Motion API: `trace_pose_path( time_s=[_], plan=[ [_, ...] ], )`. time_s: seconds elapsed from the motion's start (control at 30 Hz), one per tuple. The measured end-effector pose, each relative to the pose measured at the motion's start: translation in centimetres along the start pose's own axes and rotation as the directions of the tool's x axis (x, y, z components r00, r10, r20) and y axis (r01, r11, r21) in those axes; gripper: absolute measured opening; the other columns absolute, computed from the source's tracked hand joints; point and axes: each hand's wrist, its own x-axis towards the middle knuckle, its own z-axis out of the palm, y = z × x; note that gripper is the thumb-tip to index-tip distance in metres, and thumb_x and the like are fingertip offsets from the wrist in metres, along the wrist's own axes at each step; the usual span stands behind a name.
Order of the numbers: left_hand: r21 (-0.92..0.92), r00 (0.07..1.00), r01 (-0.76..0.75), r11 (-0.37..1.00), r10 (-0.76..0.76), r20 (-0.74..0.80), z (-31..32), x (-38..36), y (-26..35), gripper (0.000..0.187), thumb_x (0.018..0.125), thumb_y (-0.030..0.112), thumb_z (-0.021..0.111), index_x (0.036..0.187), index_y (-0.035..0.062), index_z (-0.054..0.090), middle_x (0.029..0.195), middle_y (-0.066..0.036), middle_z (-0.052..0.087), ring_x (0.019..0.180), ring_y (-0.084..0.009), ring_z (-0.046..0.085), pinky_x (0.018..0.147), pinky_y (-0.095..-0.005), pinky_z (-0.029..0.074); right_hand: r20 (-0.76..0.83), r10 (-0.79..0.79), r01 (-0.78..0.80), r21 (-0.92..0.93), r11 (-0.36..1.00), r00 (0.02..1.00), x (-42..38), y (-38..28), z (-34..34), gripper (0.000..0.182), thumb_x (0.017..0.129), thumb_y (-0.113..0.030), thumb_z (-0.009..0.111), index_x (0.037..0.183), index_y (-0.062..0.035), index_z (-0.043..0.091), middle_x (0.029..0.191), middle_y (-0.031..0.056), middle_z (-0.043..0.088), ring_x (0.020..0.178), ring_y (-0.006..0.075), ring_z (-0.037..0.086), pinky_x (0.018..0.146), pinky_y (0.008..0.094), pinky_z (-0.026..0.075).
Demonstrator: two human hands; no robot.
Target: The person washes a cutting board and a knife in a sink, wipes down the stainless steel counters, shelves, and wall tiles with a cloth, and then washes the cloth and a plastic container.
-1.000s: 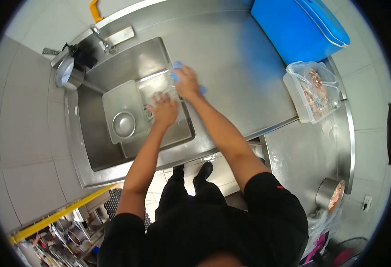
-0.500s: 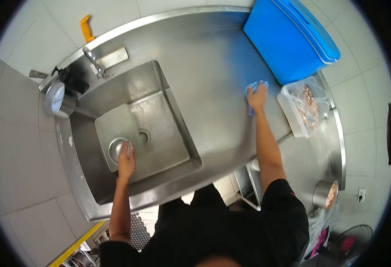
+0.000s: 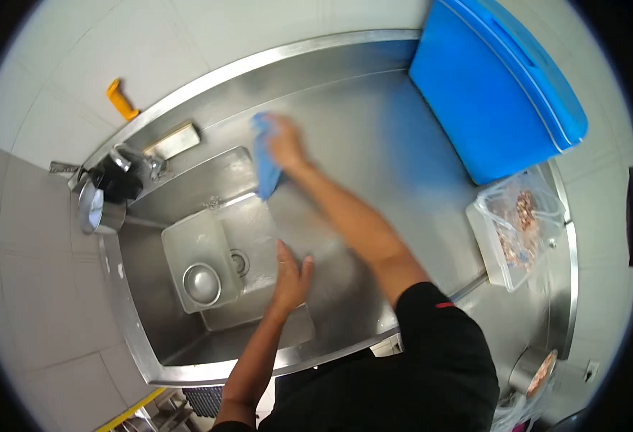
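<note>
My right hand (image 3: 286,146), a little blurred by motion, is closed on a blue cloth (image 3: 264,167) at the back right corner of the sink. Part of the cloth hangs over the sink's edge. My left hand (image 3: 291,281) hovers by the sink's right rim, its fingers apart and holding nothing. Inside the steel sink (image 3: 139,302) sits a translucent plastic tub (image 3: 195,236). A round metal bowl (image 3: 202,284) rests at the tub's near end, left of my left hand.
A blue cooler box (image 3: 489,86) stands at the back right. Beside it is a plastic container (image 3: 493,245) with brownish pieces in a clear bag. A faucet (image 3: 154,165), a dark bottle (image 3: 118,180) and a metal pot (image 3: 107,216) line the sink's left side.
My right hand has swept the cloth leftward across the counter to the sink's edge. My left hand has let go of the metal bowl and moved right.
</note>
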Motion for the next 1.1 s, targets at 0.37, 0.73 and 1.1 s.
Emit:
trace_pose_path(
  time_s=[0.37, 0.73, 1.1],
  plan=[
    [0.307, 0.992, 0.130, 0.943, -0.124, -0.039, 0.7, 0.1, 2.2, 0.087, 0.089, 0.034, 0.052, 0.133, -0.0172, -0.004, 0.140, -0.036, 0.007, 0.130, -0.0498, 0.017, 0.100, -0.0583, 0.024, -0.140, 0.108, -0.175, -0.864, 0.472, 0.984, 11.5, 18.6, -15.1, 0.050, 0.087, -0.036, 0.045, 0.127, -0.0067, 0.048, 0.132, 0.0203, 0.043, 0.125, 0.0338, 0.036, 0.105, 0.0425, 0.023],
    [0.223, 0.994, 0.105, 0.969, -0.103, -0.018, 0.2, -0.1, 0.4, 0.078, 0.089, 0.027, 0.050, 0.138, -0.0083, 0.001, 0.145, -0.027, 0.010, 0.133, -0.0476, 0.007, 0.100, -0.0631, 0.021, 0.438, 0.001, 0.191, -0.393, 0.899, 0.899, -3.0, -1.7, 7.4, 0.035, 0.079, -0.003, 0.045, 0.109, -0.0145, 0.059, 0.109, 0.0178, 0.053, 0.101, 0.0409, 0.050, 0.090, 0.0457, 0.041],
    [-0.229, 0.934, -0.035, 0.973, -0.050, -0.355, -12.0, -11.1, -4.3, 0.049, 0.090, 0.013, 0.052, 0.133, -0.0034, 0.035, 0.129, -0.021, 0.046, 0.120, -0.0269, 0.046, 0.095, -0.0354, 0.041, 0.403, 0.381, 0.163, -0.834, 0.527, 0.832, -24.8, -0.8, -40.5, 0.038, 0.084, -0.013, 0.052, 0.117, 0.0044, 0.049, 0.121, 0.0254, 0.050, 0.114, 0.0385, 0.047, 0.097, 0.0406, 0.037]
  ],
)
